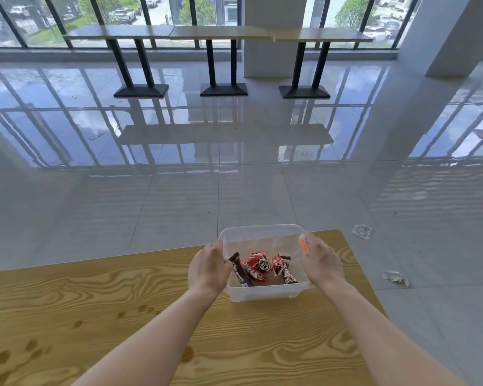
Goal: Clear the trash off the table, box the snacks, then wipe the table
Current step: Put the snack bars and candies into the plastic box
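A clear plastic box (262,292) stands near the far right corner of the wooden table (123,296). Inside it lie several snacks: red wrapped packets (258,264) and dark brown bars (241,271). My left hand (208,267) grips the box's left wall. My right hand (322,259) holds the right wall, next to an orange clip (304,245) on the rim. Dark wet stains (31,348) mark the tabletop at the near left.
Two crumpled clear wrappers lie on the tiled floor to the right of the table, one (362,231) near the far corner and one (396,277) closer. Long bar tables (218,33) on black pedestals stand by the windows, and a white pillar (275,37) rises behind them.
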A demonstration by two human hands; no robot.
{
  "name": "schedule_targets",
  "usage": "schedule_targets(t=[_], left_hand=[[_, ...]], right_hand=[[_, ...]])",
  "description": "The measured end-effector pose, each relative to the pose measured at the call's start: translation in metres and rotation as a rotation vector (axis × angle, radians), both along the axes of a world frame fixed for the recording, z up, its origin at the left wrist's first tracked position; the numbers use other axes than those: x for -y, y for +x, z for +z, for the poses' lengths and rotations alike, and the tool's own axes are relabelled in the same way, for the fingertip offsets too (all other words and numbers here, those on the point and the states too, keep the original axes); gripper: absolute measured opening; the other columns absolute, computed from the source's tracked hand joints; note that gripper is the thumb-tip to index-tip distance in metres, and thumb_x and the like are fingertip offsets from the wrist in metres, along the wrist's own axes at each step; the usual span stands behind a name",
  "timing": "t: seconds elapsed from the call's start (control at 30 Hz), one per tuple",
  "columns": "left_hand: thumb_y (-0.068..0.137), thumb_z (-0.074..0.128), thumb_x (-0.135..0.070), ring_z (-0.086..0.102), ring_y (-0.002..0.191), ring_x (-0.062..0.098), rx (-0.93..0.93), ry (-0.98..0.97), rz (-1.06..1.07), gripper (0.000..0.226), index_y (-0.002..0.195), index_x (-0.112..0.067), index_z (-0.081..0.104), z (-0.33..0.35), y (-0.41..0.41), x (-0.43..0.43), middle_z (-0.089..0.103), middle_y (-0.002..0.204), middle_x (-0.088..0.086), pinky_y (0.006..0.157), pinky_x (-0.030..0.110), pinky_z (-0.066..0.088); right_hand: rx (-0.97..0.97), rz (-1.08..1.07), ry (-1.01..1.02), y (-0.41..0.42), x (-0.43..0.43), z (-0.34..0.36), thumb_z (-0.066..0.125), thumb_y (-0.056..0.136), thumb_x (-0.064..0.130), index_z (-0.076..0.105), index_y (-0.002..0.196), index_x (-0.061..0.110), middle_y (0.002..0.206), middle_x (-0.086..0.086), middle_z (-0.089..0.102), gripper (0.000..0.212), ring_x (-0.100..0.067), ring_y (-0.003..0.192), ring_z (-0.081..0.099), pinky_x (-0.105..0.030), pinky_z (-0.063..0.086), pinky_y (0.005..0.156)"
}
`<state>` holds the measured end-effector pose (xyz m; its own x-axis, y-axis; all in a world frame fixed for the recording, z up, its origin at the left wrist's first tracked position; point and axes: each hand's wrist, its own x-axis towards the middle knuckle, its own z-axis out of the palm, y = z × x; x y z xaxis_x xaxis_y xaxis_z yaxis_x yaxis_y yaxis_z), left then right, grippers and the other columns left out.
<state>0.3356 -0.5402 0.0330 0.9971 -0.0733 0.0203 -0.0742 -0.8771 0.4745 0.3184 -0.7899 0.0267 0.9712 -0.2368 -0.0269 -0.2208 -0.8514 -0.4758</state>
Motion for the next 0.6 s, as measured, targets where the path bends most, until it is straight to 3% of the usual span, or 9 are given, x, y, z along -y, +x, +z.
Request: schedule_targets(t=[0.13, 0.27, 0.43, 0.6], left_hand=[[0.082, 0.056, -0.010, 0.053, 0.071, 0.020, -0.028, -0.021, -0.002, 0.019, 0.093, -0.023, 0.049, -0.001, -0.002, 0.000, 0.055, 0.082, -0.002, 0.053, 0.027, 0.034], [0.091, 0.057, -0.031, 0.055, 0.096, 0.020, -0.054, 0.022, -0.008, 0.048, 0.136, -0.022, 0.043, 0.001, -0.002, -0.006, 0.055, 0.114, 0.002, 0.066, 0.029, 0.040], [0.091, 0.054, -0.042, 0.050, 0.115, 0.023, 0.039, 0.143, -0.091, 0.056, 0.140, -0.021, 0.038, 0.013, -0.005, -0.015, 0.052, 0.123, 0.005, 0.085, 0.036, 0.049], [0.093, 0.050, -0.047, 0.027, 0.143, 0.033, 0.111, 0.263, -0.131, 0.066, 0.147, -0.017, 0.027, 0.031, -0.020, -0.029, 0.035, 0.150, 0.015, 0.112, 0.049, 0.034]], right_hand=[[-0.020, 0.002, -0.015, -0.001, -0.001, 0.000, 0.040, 0.103, 0.016, 0.051, 0.105, 0.013, 0.095, -0.005, 0.060, 0.012, -0.031, 0.087, 0.058, -0.038, 0.041, 0.072], [-0.085, 0.011, -0.065, -0.003, -0.006, 0.008, 0.047, 0.095, 0.010, 0.052, 0.117, 0.011, 0.112, -0.008, 0.057, 0.023, -0.032, 0.100, 0.054, -0.038, 0.041, 0.080], [-0.042, 0.044, -0.108, -0.010, -0.022, 0.024, 0.056, 0.089, 0.011, 0.052, 0.130, 0.008, 0.129, -0.012, 0.055, 0.042, -0.031, 0.118, 0.049, -0.036, 0.044, 0.095], [0.026, 0.142, -0.143, -0.022, -0.049, 0.039, 0.061, 0.093, 0.022, 0.049, 0.136, 0.011, 0.138, -0.010, 0.053, 0.046, -0.030, 0.127, 0.046, -0.036, 0.042, 0.104]])
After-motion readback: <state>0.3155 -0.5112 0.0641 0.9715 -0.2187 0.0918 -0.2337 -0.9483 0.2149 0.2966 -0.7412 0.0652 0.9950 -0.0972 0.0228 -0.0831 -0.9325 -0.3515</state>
